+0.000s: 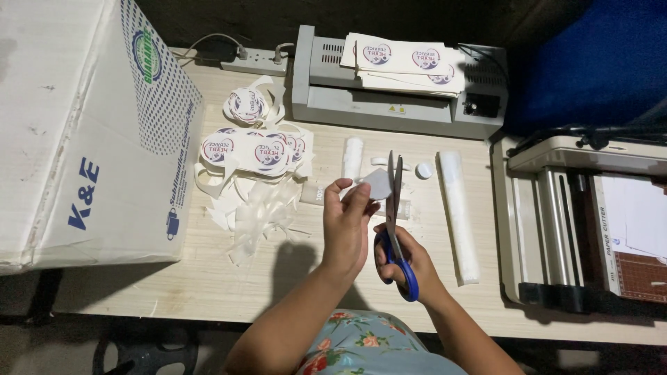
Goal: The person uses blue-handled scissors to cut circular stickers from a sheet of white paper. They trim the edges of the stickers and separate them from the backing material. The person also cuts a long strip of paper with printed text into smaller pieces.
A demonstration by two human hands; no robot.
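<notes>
The right hand had its grip closed on blue-handled scissors, blades pointing away, above the worktop. The left hand pinched a white paper piece against the blades.

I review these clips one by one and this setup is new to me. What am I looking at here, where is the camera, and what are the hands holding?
This is a single view from a camera worn on a person's head, looking down at a wooden table. The left hand pinches a small white paper piece. The right hand holds blue-handled scissors, blades pointing away, at that piece. On the table lie round printed stickers, paper trimmings, a grey laminator stacked with printed sheets, a paper cutter and a large cardboard box.
</notes>
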